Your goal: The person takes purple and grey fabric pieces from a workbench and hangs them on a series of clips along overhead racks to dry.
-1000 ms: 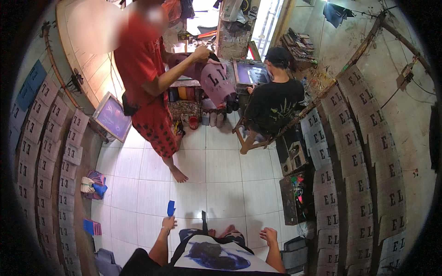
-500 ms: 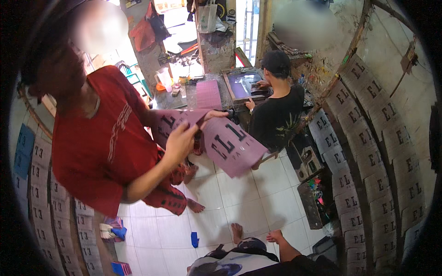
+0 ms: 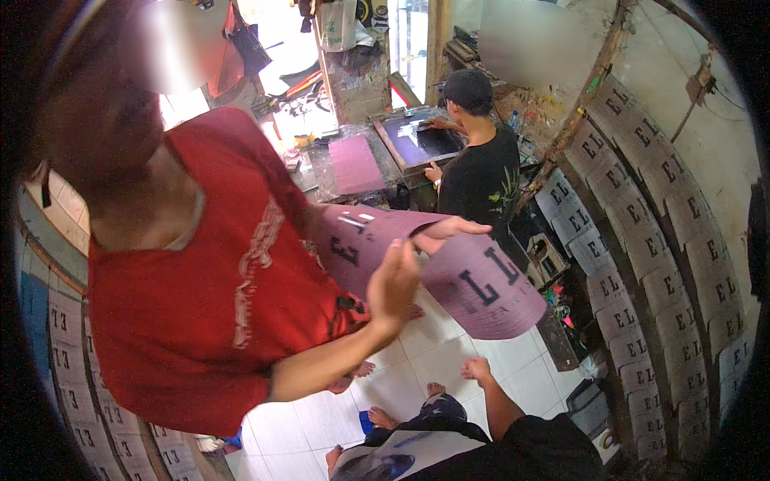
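Observation:
My right hand [image 3: 478, 370] hangs over the tiled floor at lower middle, its fingers loosely curled with nothing visible in them. At the lower edge, beside my patterned shirt, a small bit of skin shows that looks like my left hand [image 3: 334, 457]; its fingers cannot be made out. Nearest to my right hand is a mauve printed sheet [image 3: 485, 289] with dark letters. A person in a red shirt [image 3: 233, 264] carries it draped over one forearm, with their other hand beside it. Neither of my hands touches the sheet.
A person in black [image 3: 480, 164] works at a framed printing screen [image 3: 417, 144] on the far bench. Beside it lies a plain mauve sheet [image 3: 357, 164]. Racks of printed sheets [image 3: 634, 212] line the right, with more printed sheets [image 3: 76, 361] at left. A blue piece [image 3: 366, 422] lies by my foot.
The red-shirted person has come closer and moved right with the mauve sheet. My view has shifted; my right hand now shows higher. The person in black has reached farther across the screen.

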Demonstrator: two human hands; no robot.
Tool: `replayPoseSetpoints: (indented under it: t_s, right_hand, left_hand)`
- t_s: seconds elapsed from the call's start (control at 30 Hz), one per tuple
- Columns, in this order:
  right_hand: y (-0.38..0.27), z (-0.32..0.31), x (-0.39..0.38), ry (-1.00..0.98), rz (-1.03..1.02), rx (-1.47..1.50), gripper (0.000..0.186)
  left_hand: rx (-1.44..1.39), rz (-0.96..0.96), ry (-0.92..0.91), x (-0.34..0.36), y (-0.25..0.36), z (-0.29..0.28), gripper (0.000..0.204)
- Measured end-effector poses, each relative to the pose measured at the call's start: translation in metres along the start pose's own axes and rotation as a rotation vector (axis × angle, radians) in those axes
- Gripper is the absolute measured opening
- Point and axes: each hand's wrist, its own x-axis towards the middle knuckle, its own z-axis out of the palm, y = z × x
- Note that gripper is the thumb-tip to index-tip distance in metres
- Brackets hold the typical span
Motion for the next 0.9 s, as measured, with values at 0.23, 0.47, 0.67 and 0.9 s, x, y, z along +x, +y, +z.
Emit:
replayPoseSetpoints:
  t_s: [0.23, 0.47, 0.67, 0.9]
  right_hand:
    - [0.129, 0.045, -0.05, 0.098, 0.453, -0.057, 0.02]
    - [0.119, 0.1, -0.065, 0.072, 0.47, -0.038, 0.02]
    - [0.102, 0.139, -0.057, 0.126, 0.511, -0.213, 0.019]
    - [0.044, 0.216, -0.027, 0.008, 0.455, -0.887, 0.047]
  left_hand:
    - [-1.027, -0.547, -0.005, 0.053, -0.121, -0.015, 0.034]
    - [-1.484, -0.567, 0.106, 0.115, -0.15, -0.087, 0.03]
    - [-1.498, -0.372, 0.061, 0.162, -0.071, -0.195, 0.029]
    - [-1.49, -0.35, -0.131, 0.23, -0.058, -0.214, 0.03]
